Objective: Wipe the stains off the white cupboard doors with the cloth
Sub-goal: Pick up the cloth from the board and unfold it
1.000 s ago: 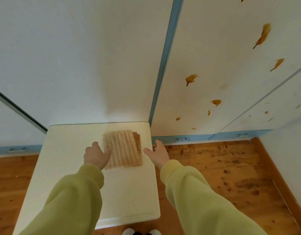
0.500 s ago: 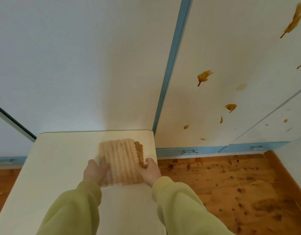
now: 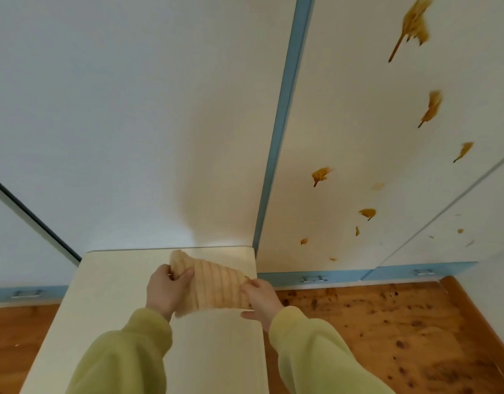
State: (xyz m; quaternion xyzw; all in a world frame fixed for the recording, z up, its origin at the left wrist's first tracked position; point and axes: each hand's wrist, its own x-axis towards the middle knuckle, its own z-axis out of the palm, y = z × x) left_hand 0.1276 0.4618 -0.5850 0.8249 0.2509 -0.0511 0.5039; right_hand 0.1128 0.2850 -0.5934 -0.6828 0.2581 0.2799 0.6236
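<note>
Change: since a second ago the cloth (image 3: 213,285) has come up off the table (image 3: 108,297), both hands closing in on it.
Cupboard doors (image 3: 344,132): white, blue-edged, filling the far side; the left door looks clean.
Floor (image 3: 373,331): speckled wood, right and near.
Table: pale top, butted against the doors.
Stains (image 3: 320,174): orange-brown splashes scattered over the right doors.
Cloth: tan, ribbed, stretched between the hands above the table's far right corner.
Left hand (image 3: 164,291): fingers clenched around the cloth's bunched left end.
Right hand (image 3: 260,298): fingers pinching the cloth's right edge.
</note>
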